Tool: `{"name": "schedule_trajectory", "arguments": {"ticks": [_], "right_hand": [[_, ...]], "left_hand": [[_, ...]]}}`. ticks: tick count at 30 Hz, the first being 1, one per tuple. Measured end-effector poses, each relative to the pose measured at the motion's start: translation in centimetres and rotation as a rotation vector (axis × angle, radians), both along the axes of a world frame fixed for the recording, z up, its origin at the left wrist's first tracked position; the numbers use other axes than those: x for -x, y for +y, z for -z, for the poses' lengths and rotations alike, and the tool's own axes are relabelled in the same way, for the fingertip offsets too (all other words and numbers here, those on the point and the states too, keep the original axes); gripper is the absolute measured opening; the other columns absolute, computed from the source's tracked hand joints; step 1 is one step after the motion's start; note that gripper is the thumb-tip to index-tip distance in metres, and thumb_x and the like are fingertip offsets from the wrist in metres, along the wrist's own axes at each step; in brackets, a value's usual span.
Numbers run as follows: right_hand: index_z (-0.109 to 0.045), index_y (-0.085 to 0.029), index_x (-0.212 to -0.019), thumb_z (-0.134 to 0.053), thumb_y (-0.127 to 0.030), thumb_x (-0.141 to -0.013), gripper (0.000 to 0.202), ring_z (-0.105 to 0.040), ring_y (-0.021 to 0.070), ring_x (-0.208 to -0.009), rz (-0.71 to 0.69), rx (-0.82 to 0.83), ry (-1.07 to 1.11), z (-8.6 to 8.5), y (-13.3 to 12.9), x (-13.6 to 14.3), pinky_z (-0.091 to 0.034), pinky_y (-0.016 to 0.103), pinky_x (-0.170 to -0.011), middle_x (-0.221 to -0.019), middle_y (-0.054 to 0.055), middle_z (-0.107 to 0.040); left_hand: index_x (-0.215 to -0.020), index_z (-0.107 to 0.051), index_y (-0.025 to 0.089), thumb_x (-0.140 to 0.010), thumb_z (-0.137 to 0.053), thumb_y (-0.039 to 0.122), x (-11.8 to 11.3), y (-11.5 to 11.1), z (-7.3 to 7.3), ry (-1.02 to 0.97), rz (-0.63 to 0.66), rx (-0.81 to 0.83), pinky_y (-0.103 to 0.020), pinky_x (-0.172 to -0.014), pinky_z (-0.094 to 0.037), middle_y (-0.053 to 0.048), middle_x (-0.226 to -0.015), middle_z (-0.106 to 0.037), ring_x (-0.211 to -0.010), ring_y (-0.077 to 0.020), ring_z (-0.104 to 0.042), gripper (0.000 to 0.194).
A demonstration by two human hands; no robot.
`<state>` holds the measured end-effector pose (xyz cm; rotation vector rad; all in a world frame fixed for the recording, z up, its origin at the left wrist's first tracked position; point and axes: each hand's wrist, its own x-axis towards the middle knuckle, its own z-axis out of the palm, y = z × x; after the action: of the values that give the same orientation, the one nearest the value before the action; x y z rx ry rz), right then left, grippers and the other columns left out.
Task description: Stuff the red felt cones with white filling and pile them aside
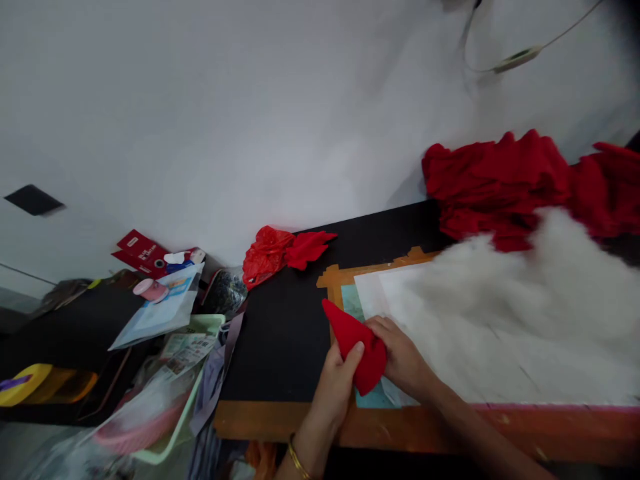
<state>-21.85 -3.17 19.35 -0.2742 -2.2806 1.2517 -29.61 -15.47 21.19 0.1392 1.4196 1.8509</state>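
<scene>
A red cone-shaped cloth piece [356, 343], like a small pointed hat, is held over the table's front edge with its tip toward the upper left. My left hand [340, 373] grips its lower left side, thumb lying on top and the other fingers hidden underneath. At the wider right end, my right hand [400, 353] closes on the cloth; its fingertips are partly out of sight, and I cannot tell whether they reach inside. A large heap of white fluffy stuffing [525, 307] lies just right of my right hand.
Red fabric [500, 180] is piled along the wall at the back right. A red plastic bag [267, 253] and a small red cloth piece [307, 248] lie on the black tabletop [280, 347]. To the left stand a pale green basket [173, 427] and a red box [145, 253].
</scene>
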Motion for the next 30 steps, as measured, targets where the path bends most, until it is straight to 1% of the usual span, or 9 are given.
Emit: {"name": "schedule_trajectory", "arguments": {"ticks": [6,10,13,16,18,21,25,27,30], "right_hand": [[-0.061,-0.018,-0.092,-0.049,-0.008,-0.080,0.020,-0.058,0.0253,-0.089,0.135,-0.254,-0.059,0.7,-1.2,0.2,-0.050,0.037,-0.077,-0.095,0.010,-0.065],[-0.061,-0.020,-0.086,-0.047,-0.001,-0.071,0.028,-0.061,0.0244,-0.087,0.194,-0.330,-0.198,1.5,-1.2,0.2,-0.050,0.032,-0.072,-0.089,0.008,-0.068],[-0.062,-0.020,-0.090,-0.045,0.000,-0.062,0.038,-0.064,0.0230,-0.087,0.206,-0.222,-0.244,1.9,-0.9,0.1,-0.051,0.031,-0.073,-0.092,0.006,-0.069],[-0.062,-0.021,-0.085,-0.042,-0.001,-0.060,0.037,-0.065,0.0208,-0.080,0.129,0.001,-0.211,1.7,-0.8,0.1,-0.051,0.031,-0.072,-0.085,0.003,-0.070],[-0.062,-0.022,-0.087,-0.041,-0.003,-0.066,0.036,-0.064,0.0191,-0.072,-0.002,0.182,-0.180,1.1,-0.5,0.0,-0.051,0.029,-0.066,-0.077,0.001,-0.068],[-0.055,-0.022,-0.121,-0.047,-0.014,-0.082,0.040,-0.063,0.0176,-0.066,-0.152,0.355,-0.147,0.2,0.2,-0.7,-0.052,0.028,-0.059,-0.076,0.000,-0.066],[-0.039,-0.024,-0.138,-0.060,-0.030,-0.085,0.057,-0.062,0.0166,-0.076,-0.046,0.260,-0.077,0.3,1.0,-1.6,-0.054,0.030,-0.063,-0.116,0.010,-0.059],[-0.038,-0.025,-0.137,-0.063,-0.029,-0.082,0.060,-0.061,0.0195,-0.091,0.002,0.155,-0.025,0.7,0.8,-1.6,-0.056,0.034,-0.072,-0.135,0.013,-0.047],[-0.037,-0.024,-0.138,-0.063,-0.019,-0.075,0.068,-0.050,0.0268,-0.121,0.040,0.051,-0.035,1.0,-0.3,-0.6,-0.048,0.044,-0.097,-0.138,0.012,-0.044]], "left_hand": [[-0.109,-0.070,0.017,-0.080,-0.067,0.036,-0.1,-0.1,0.1,0.339,0.051,0.194,-0.035,-0.103,-0.039,-0.010,-0.114,-0.070,-0.111,-0.0276,-0.058,0.035],[-0.097,-0.074,0.016,-0.080,-0.067,0.036,0.3,-0.3,0.6,0.422,0.083,0.250,-0.032,-0.090,-0.046,-0.010,-0.096,-0.074,-0.093,-0.0262,-0.063,0.027],[-0.097,-0.073,0.015,-0.076,-0.071,0.035,0.6,-0.5,0.5,0.301,0.080,0.219,-0.031,-0.079,-0.050,-0.010,-0.091,-0.074,-0.082,-0.0244,-0.065,0.029],[-0.105,-0.069,0.014,-0.071,-0.077,0.032,0.8,-0.7,0.3,0.126,0.091,0.150,-0.032,-0.077,-0.051,-0.010,-0.094,-0.074,-0.081,-0.0238,-0.067,0.039],[-0.107,-0.068,0.013,-0.070,-0.078,0.031,1.1,-0.9,0.3,0.034,0.091,0.109,-0.033,-0.079,-0.052,-0.011,-0.095,-0.074,-0.084,-0.0245,-0.068,0.041],[-0.103,-0.069,0.013,-0.073,-0.075,0.034,2.0,-1.1,0.6,-0.148,0.008,0.049,-0.036,-0.084,-0.052,-0.012,-0.097,-0.074,-0.089,-0.0256,-0.069,0.036],[-0.098,-0.071,0.013,-0.075,-0.073,0.036,3.0,-0.8,0.7,-0.344,-0.078,-0.044,-0.035,-0.083,-0.054,-0.013,-0.098,-0.074,-0.088,-0.0246,-0.069,0.033],[-0.098,-0.071,0.013,-0.075,-0.074,0.036,2.7,-0.3,0.5,-0.389,-0.071,-0.067,-0.033,-0.081,-0.054,-0.013,-0.098,-0.074,-0.086,-0.0232,-0.069,0.033],[-0.099,-0.070,0.012,-0.074,-0.075,0.033,1.5,0.5,0.3,-0.409,-0.064,-0.049,-0.031,-0.077,-0.054,-0.011,-0.097,-0.074,-0.083,-0.0220,-0.069,0.033]]}}
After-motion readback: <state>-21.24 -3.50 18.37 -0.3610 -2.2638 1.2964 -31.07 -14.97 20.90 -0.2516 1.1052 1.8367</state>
